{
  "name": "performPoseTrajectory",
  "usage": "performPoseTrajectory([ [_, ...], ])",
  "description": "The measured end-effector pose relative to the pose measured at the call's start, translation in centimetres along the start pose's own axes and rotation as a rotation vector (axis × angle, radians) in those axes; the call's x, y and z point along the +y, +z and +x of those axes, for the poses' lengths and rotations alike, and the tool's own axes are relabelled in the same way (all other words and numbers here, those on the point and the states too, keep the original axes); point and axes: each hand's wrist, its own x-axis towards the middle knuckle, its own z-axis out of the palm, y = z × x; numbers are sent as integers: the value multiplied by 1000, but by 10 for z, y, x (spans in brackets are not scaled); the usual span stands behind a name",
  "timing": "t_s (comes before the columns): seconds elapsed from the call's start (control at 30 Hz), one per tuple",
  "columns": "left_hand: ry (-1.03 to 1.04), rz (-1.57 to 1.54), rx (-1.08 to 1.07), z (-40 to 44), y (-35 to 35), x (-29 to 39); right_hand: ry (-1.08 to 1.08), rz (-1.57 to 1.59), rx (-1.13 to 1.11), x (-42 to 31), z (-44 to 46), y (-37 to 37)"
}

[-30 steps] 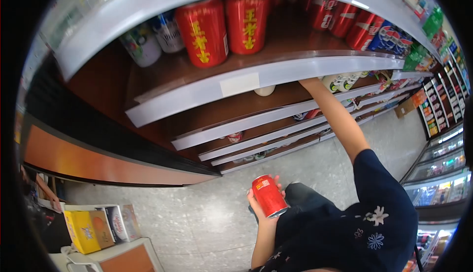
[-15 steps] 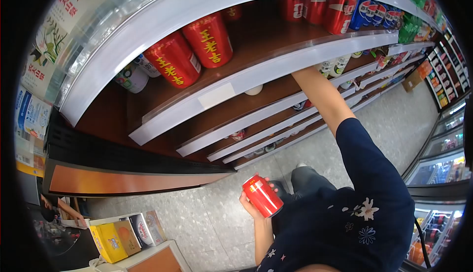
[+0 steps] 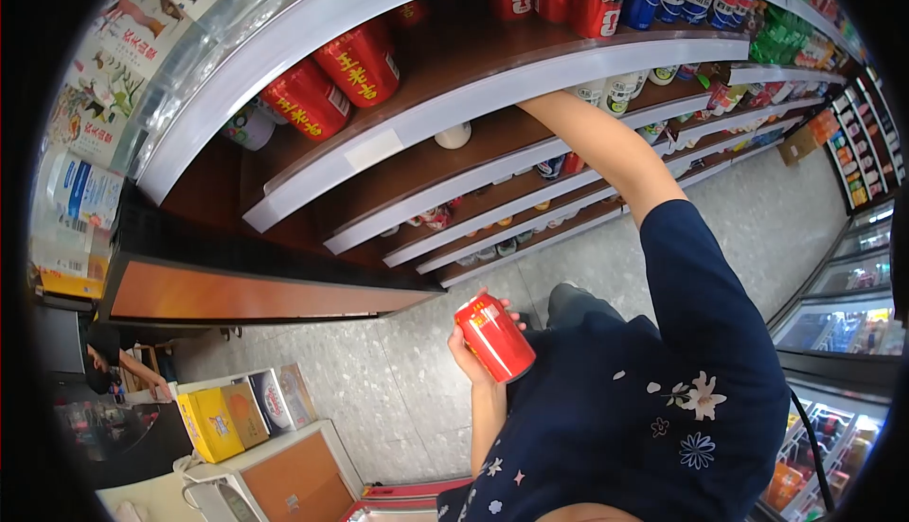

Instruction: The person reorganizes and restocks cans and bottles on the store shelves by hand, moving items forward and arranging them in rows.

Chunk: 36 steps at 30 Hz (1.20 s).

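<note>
My left hand (image 3: 465,355) is wrapped round a red can (image 3: 494,338), held tilted in front of my torso. My right forearm (image 3: 606,148) reaches in under the front edge of a shelf (image 3: 426,110), and the fingers of my right hand are hidden there. White bottles (image 3: 620,92) stand just to the right of that forearm. To its left is a white rounded object (image 3: 453,135) on the same lower shelf. Above, two large red cans with yellow writing (image 3: 358,66) stand on the upper shelf.
Red cans (image 3: 600,1) and blue cans (image 3: 696,0) line the upper shelf at right. Glass-door coolers (image 3: 857,333) are at far right. A counter with a yellow box (image 3: 210,423) is at lower left, near another person's arm (image 3: 142,371). A brown carton (image 3: 800,145) sits on the floor.
The shelves and cans have shifted left in view. My right forearm reaches further left in the picture, still under the shelf edge. My left hand still holds the red can, now slightly higher.
</note>
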Motion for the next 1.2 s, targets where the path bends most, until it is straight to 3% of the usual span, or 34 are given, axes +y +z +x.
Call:
performPoseTrajectory([
  [0.23,-24,58,-146,10,28,11,-165,-63,183,-23,-28,-37],
  [0.3,-31,65,-193,13,33,11,-181,-77,113,-31,-35,-43],
  [0.4,-19,135,-234,20,39,8,-207,-109,-196,-38,-41,-73],
  [0.43,-27,137,-243,22,40,6,-275,-113,-133,-41,-42,-93],
  [0.53,-38,154,-255,26,40,4,-285,-48,-252,-43,-55,-132],
  [0.67,-24,105,-269,40,41,8,-65,256,-361,-45,-69,-218],
  [0.77,-48,11,-326,51,63,17,329,763,-523,-44,-53,-278],
  [0.8,-87,-83,-381,56,67,19,254,785,-468,-38,-51,-285],
  [0.9,-202,-407,-488,65,77,15,453,1093,-510,-39,-44,-298],
  [0.97,-250,-423,-714,74,88,18,497,1204,-536,-43,-31,-305],
  [1.03,-253,-453,-871,82,98,21,385,1281,-363,-45,-17,-301],
  [1.13,-184,-342,-795,77,97,25,238,1292,-143,-44,8,-281],
  [1.2,-157,-303,-790,82,76,17,246,1180,-175,-38,23,-259],
])
